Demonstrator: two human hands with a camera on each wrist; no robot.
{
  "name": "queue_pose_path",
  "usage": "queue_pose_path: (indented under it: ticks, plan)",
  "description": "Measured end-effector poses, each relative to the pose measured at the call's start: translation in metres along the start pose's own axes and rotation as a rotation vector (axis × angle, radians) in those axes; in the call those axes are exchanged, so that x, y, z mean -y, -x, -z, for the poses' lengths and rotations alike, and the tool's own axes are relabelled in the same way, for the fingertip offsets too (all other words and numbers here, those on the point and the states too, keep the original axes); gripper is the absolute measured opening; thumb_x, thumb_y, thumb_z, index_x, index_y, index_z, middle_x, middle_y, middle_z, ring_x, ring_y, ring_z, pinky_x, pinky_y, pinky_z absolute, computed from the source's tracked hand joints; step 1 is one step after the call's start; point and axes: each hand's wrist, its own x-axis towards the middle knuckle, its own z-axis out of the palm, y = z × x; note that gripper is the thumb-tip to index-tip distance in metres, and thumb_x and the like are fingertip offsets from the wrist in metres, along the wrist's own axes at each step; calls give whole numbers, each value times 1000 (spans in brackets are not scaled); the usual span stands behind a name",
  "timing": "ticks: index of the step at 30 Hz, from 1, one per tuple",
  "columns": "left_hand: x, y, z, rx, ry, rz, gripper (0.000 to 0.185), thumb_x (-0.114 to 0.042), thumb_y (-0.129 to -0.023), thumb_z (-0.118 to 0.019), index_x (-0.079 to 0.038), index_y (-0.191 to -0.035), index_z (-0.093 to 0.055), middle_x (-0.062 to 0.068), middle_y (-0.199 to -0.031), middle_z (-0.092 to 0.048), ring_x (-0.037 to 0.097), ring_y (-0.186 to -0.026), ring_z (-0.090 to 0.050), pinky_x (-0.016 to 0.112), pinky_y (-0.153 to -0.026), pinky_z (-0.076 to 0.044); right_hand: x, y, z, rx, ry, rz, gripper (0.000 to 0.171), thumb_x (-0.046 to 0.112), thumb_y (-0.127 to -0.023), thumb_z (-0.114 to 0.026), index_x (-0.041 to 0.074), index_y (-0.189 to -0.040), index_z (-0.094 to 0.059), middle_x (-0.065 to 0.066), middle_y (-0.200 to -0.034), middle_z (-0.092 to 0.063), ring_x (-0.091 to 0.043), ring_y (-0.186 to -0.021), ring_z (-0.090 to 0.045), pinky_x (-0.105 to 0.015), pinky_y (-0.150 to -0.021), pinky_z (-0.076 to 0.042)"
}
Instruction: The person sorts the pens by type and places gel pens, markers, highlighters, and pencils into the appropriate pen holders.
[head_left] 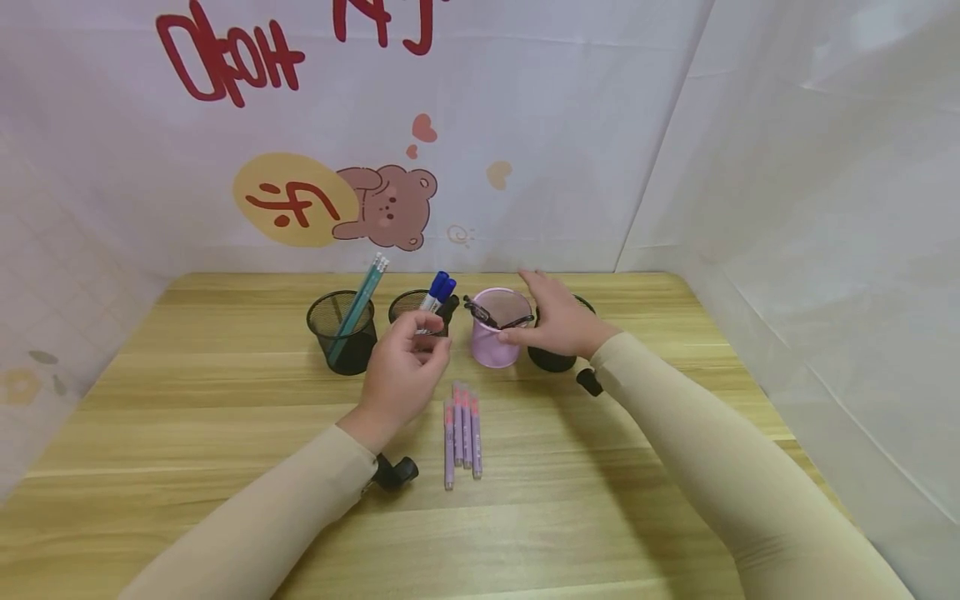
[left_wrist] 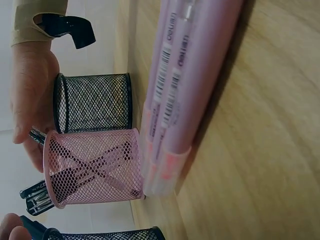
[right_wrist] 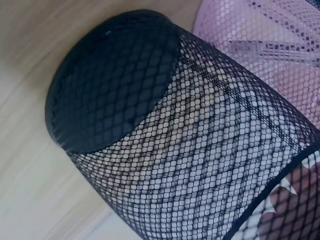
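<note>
My left hand (head_left: 405, 367), fingers loosely bent and nothing seen between them, hovers in front of a black mesh cup (head_left: 399, 310) with blue-capped markers (head_left: 442, 287) and a black one. In the left wrist view its fingertips (left_wrist: 17, 234) show beside that cup's rim. My right hand (head_left: 558, 321) spreads over the pink mesh cup (head_left: 495, 354), thumb near the rim and fingers past its far side. Black pens (head_left: 480, 312) lean inside that cup. Beneath the right hand stands another black mesh cup (head_left: 552, 361), partly hidden; its mesh fills much of the right wrist view.
Several lilac pens with pinkish tips (head_left: 462, 433) lie side by side on the wooden table (head_left: 525, 533). At left, a black mesh cup (head_left: 352, 354) holds teal pencils (head_left: 363, 296). A printed cloth (head_left: 525, 100) hangs behind the table.
</note>
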Motion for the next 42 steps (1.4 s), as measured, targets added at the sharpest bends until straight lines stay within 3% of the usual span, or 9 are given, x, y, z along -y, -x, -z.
queue_pose_path:
  ticks: [3,7,12,20,30,42]
  plan:
    - [0,1,2,30,-29,24,24,-7,-98,-69,-1,-121,-64,12,-120,-68,22,-101,-75,22,-82,-63,-1,0,3,-16,-25,1,122,61,-84,-81,3,-168,-15,-22,-175,-17,-42,-164,-10,-61,-131,-19]
    - [0,2,6,83,-76,43,24,-9,-98,-70,-4,-121,-65,10,-118,-70,21,-102,-73,28,-85,-63,-3,0,8,-30,-15,31,123,58,-82,-84,0,-167,-17,-24,-173,-20,-44,-162,-13,-62,-130,-20]
    - [0,3,11,165,-195,58,26,-15,-98,-71,-7,-123,-66,11,-118,-72,22,-108,-70,38,-93,-63,-10,7,22,-6,1,15,125,57,-81,-85,3,-168,-14,-19,-176,-16,-43,-164,1,-64,-132,-8]
    - [1,6,20,309,-382,114,37,-31,-101,-69,-10,-132,-66,7,-133,-70,25,-126,-65,48,-111,-53,-38,25,42,55,105,-55,119,64,-89,-74,2,-168,-10,-21,-177,-4,-44,-163,8,-65,-131,-3]
    - [6,13,27,456,-564,123,55,-41,-102,-66,-13,-149,-59,8,-152,-60,31,-143,-55,53,-119,-45,-56,40,35,61,218,-53,121,67,-90,-72,-6,-166,-13,-29,-174,-8,-51,-162,1,-66,-131,-6]
    - [12,18,23,611,-723,103,70,-52,-101,-65,-7,-154,-53,13,-153,-57,34,-144,-54,52,-121,-43,-65,45,26,44,195,-88,119,65,-91,-72,-7,-165,-14,-30,-174,-10,-54,-161,-1,-66,-131,-6]
